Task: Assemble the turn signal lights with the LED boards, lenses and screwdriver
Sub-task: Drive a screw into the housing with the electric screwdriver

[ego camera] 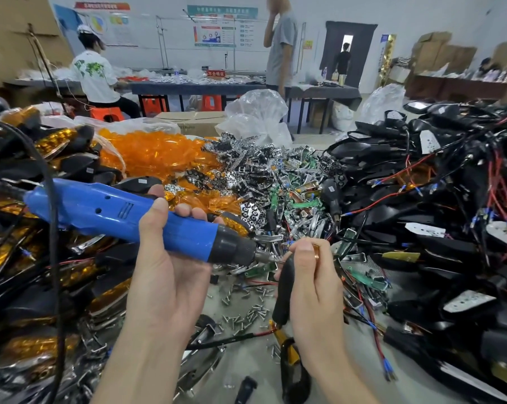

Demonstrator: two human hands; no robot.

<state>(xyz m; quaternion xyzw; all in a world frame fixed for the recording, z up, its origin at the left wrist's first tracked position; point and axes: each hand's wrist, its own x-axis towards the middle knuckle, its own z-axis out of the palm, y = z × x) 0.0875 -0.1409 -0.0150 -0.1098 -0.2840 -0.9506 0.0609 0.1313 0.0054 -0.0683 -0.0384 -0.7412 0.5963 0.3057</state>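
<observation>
My left hand (164, 258) grips a blue electric screwdriver (124, 220) with a dark nose, lying nearly level with its bit pointing right. The bit tip meets the top of a black turn signal housing (283, 293), which my right hand (313, 284) holds upright with fingers curled round it. A red and a black wire trail from the housing's lower end. Loose screws (246, 310) are scattered on the grey table below my hands. Orange lenses (156, 153) are heaped at the back left, and green LED boards with chrome reflectors (278, 185) are piled in the middle.
Black housings with red and blue wires (439, 182) are stacked high on the right. Assembled amber lights (27, 258) pile up on the left, where the screwdriver's black cable (52, 228) hangs down. Clear plastic bags (258, 112) stand behind, and people work at far tables.
</observation>
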